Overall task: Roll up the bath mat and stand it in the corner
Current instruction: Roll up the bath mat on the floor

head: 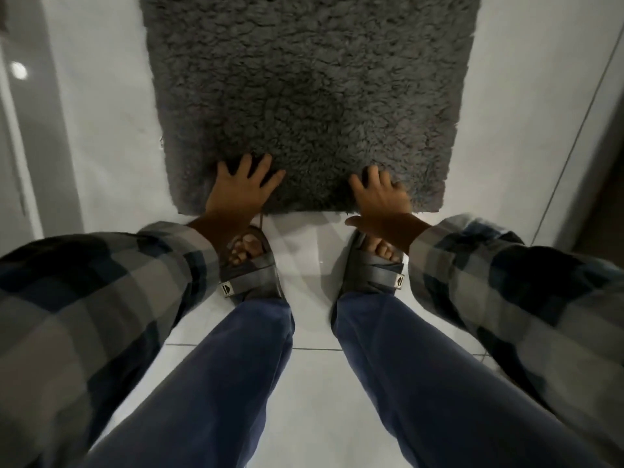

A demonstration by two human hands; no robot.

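White tiled floor (314,383) fills the view, thin grout lines crossing near the knees and running up the right side. Grey shaggy bath mat (304,96) lies flat and unrolled on it, long axis running away from the person, far end cut off by the top of the frame; near short edge just ahead of the toes. Bare tile strips on both sides of the mat, wider on the right. A pale wall or door panel (30,146) stands along the left side, with a glare spot on it.

Blue trousers (216,383) on both legs, plaid sleeves (101,285) coming in from both lower corners, person bent over forward.

Left hand (241,189) palm down on the near edge of the mat, left of centre, fingers spread apart and flat on the pile, gripping nothing. Right hand (381,197) on the same edge, right of centre, fingers curled down into the pile, thumb sticking out over the bare tile below the edge; cannot tell if it has pinched the edge. Mat edge not lifted.

Grey slide sandals (251,278) on both feet, toes close to the mat edge, not on it. Small white tag with a dark emblem on each strap, no readable writing.
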